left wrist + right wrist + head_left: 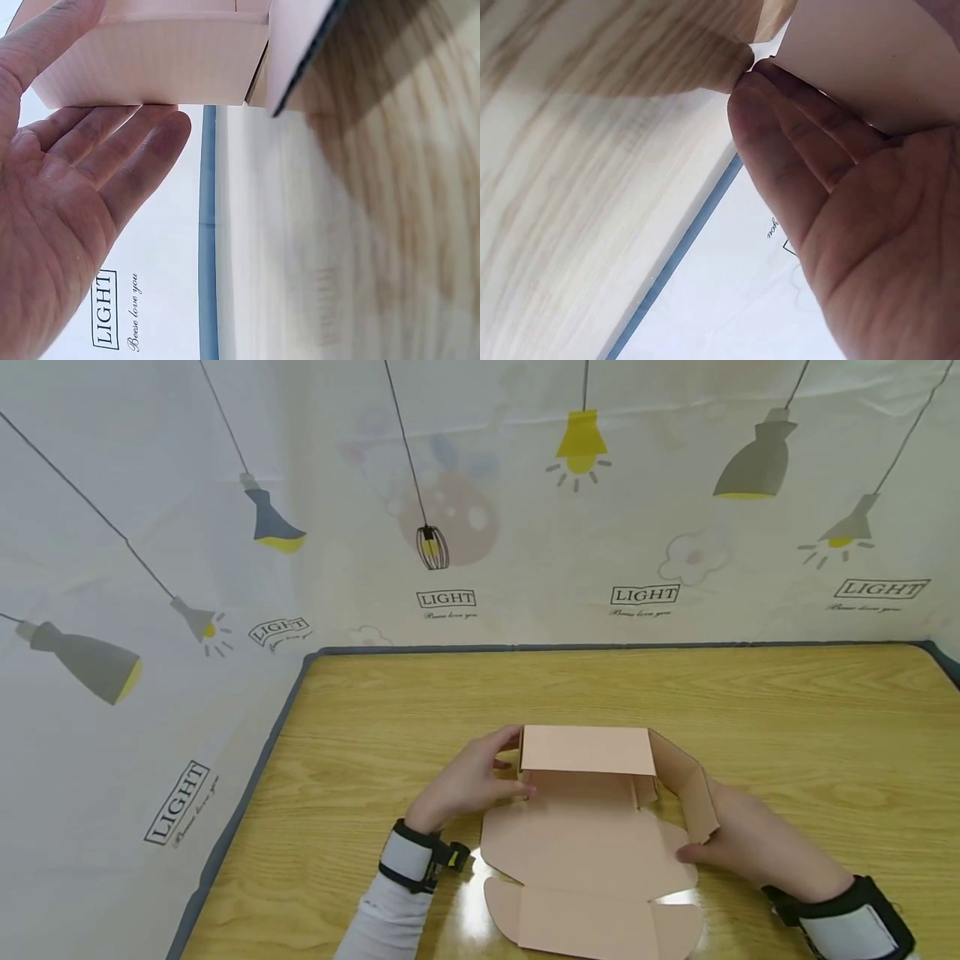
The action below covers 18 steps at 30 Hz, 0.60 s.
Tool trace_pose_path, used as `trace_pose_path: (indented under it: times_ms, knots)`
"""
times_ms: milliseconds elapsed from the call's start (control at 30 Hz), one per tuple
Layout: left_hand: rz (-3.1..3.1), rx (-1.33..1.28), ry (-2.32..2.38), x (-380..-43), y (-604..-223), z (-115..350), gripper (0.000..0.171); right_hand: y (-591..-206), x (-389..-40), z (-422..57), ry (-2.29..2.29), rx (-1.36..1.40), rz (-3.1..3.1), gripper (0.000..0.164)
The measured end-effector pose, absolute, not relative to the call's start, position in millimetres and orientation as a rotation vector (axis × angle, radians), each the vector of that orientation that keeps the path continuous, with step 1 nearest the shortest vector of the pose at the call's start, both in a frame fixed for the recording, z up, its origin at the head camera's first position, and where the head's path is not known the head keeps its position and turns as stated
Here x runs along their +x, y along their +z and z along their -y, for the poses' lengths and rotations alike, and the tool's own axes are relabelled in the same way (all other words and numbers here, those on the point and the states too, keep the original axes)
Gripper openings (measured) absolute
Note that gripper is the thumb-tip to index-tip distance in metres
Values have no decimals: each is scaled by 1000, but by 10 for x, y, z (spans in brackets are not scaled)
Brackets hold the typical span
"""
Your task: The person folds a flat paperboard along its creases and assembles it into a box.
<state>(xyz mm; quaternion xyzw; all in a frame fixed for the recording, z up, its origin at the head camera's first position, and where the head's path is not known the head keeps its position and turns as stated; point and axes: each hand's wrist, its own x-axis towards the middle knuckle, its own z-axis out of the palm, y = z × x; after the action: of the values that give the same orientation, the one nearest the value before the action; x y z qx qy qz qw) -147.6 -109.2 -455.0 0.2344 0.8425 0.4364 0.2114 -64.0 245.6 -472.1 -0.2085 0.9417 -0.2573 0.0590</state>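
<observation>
From where I stand, the cardboard carton (573, 839) sits in the lower middle of the head view, on the wood-grain table (367, 727), and I'd call it part folded. Its far end is up, with a raised panel (585, 749) overhanging the base; the side strip (693, 797) on the right juts outward, bent, and the near panel (585, 918) lies flat with its rounded ears spread at the bottom edge. So, by my reckoning, the right side and the near section are left to turn in. The left hand (465, 781) grips the raised end at its left edge, thumb in front and fingers behind. The right hand (757, 835) holds the side strip between thumb and fingers, though how firmly is hard to judge, its wrist view being so close. I see no print on the carton. The pale sheet (517, 627) across the top and left repeats "LIGHT" in boxed labels (446, 599), with a script line (134, 313) that reads "Beese love you" in the left wrist view.
</observation>
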Motion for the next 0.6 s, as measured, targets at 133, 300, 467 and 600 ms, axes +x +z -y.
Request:
trace_pose_path:
  times_ms: [133,300,467,600]
  knots:
    - [-2345,651,1205,-1473,-4544,1094,79,-4709,-623,-2423,-793,-654,-2873,84]
    - [-2351,662,1200,-1475,-4545,1101,79,-4674,-606,-2351,-850,-660,-2839,108]
    - [-2349,650,1202,-1470,-4547,1099,78,-4635,-603,-2281,-1003,-670,-2745,144]
    - [-2348,640,1208,-1468,-4543,1094,77,-4589,-588,-2298,-1063,-676,-2687,136]
